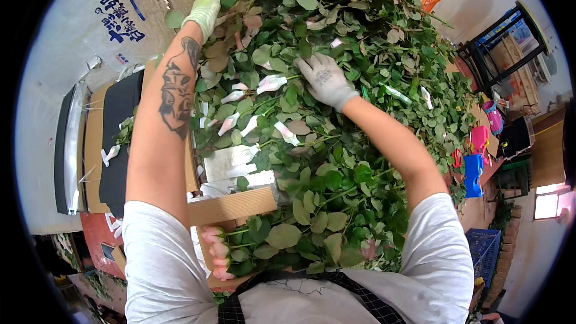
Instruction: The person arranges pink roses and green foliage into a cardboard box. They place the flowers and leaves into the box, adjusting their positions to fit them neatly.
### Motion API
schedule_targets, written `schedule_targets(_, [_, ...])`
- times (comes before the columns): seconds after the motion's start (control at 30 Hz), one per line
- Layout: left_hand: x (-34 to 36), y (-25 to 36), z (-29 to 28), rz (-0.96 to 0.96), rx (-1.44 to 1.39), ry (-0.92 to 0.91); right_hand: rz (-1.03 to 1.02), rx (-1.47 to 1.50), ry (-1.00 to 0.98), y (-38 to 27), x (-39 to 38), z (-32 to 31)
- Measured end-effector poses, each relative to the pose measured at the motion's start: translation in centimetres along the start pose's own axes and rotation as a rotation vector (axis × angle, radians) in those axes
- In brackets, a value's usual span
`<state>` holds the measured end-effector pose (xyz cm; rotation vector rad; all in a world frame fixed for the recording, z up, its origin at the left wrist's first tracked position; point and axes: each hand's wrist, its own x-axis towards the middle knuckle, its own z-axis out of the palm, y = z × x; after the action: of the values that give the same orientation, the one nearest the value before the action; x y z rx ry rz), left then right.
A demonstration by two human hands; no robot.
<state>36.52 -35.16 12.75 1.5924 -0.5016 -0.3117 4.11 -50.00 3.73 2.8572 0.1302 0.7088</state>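
Observation:
A big heap of leafy rose stems (372, 66) covers the work surface, its green and brownish leaves overlapping. Several buds in white sleeves (272, 83) point to the left. At the heap's far left edge, my left hand (207, 12) in a pale green glove has its fingers curled in among leaves; what they grip is hidden. My right hand (325, 81), in a grey-white glove, rests on the leaves near the middle with its fingers spread. Close to my body, a bunch of pink roses (217, 252) lies with its heads to the left.
A cardboard strip (234, 204) stands near the pink roses. Black padded boards (123, 138) lie beyond my left arm. On the right are red-handled scissors (457, 159), a blue plastic holder (473, 176), a pink one (479, 140), a blue crate (483, 249) and a black stool (510, 48).

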Motion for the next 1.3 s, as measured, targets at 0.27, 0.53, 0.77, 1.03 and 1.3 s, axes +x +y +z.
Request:
schedule_targets(0.27, [-0.2,3.1,-0.5,0.165,0.506,0.062,0.09,-0.21,-0.157,2.8,1.8,8.3])
schedule_targets(0.53, [-3.5,4.1,2.6,0.117,0.948,-0.208,-0.017,-0.159,-0.216,4.6,-0.1,-2.3])
schedule_targets(0.77, [-6.8,7.5,4.1,0.197,0.827,-0.442,0.218,0.697,0.384,12.7,-6.1,-13.7])
schedule_targets(1.03, [-14.0,19.1,-0.1,0.434,0.486,-0.683,-0.006,0.015,0.409,5.3,1.4,-15.5])
schedule_targets(1.3, [-13.8,11.3,-6.2,0.403,0.491,-0.421,0.086,0.014,-0.191,-7.2,3.6,2.1])
